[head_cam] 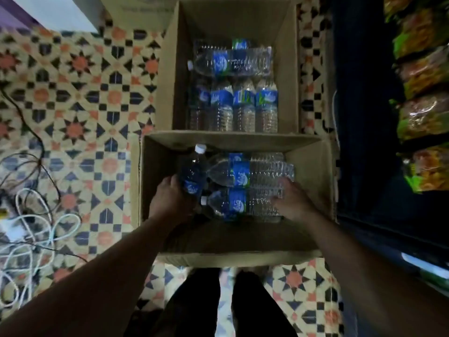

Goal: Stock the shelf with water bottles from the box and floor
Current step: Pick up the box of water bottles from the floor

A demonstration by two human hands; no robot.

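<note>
Two open cardboard boxes sit on the tiled floor. In the near box (313, 166) lie clear water bottles with blue labels. My left hand (170, 200) grips one bottle (194, 171) by its lower body, tilted up with its white cap toward the far wall of the box. My right hand (291, 203) rests on the ribbed base of a lying bottle (233, 203), fingers curled on it. Another bottle (243, 171) lies just beyond. The far box (167, 93) holds several more bottles, one (230, 62) lying across the top.
A dark shelf unit (364, 117) runs along the right, with green and orange snack packets (422, 117) on it. Tangled cables (31, 215) lie on the patterned floor at the left. My legs in dark trousers (218, 300) stand just before the near box.
</note>
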